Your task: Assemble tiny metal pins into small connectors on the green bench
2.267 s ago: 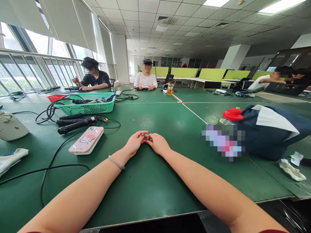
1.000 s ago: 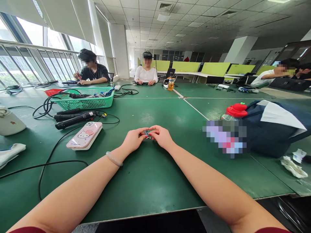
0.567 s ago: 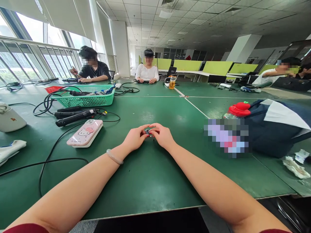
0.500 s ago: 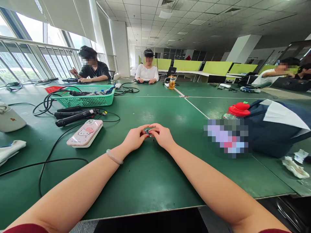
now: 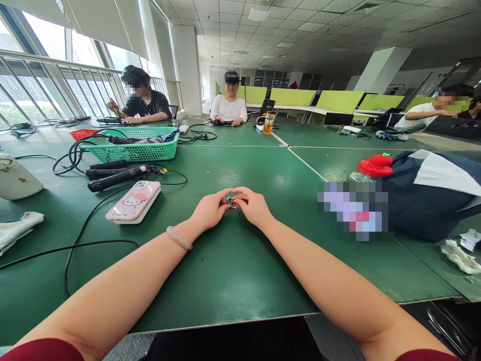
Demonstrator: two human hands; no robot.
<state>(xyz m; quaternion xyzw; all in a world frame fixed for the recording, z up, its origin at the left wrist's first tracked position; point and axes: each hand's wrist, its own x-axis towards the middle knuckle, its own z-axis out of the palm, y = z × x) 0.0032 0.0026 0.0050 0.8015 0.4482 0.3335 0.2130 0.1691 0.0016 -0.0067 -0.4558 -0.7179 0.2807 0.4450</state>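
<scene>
Between my two hands, just above the green table (image 5: 225,281), is a small grey-and-silver piece (image 5: 233,204) that looks like a tiny electronic part. It is too small to name for certain, and my fingers hide some of it. My left hand (image 5: 210,208), with a pale bangle at its wrist, pinches the piece from the left. From the other side, my right hand (image 5: 253,208) grips it with thumb and fingers. The index fingers meet over the top. To the left of my hands lies a pink phone case (image 5: 133,201) with a cartoon cat.
A green basket (image 5: 131,154) of cables and tools stands behind black cylindrical devices (image 5: 118,179). On the right are a red-lidded bottle (image 5: 376,166), a pixelated item (image 5: 353,210) and a dark blue bag (image 5: 424,205). Cables cross the left side. Several people sit farther off.
The whole view has shifted slightly, so everything sits a little higher and farther right. My hands keep their pinch on the small piece, with no clear movement of their own.
</scene>
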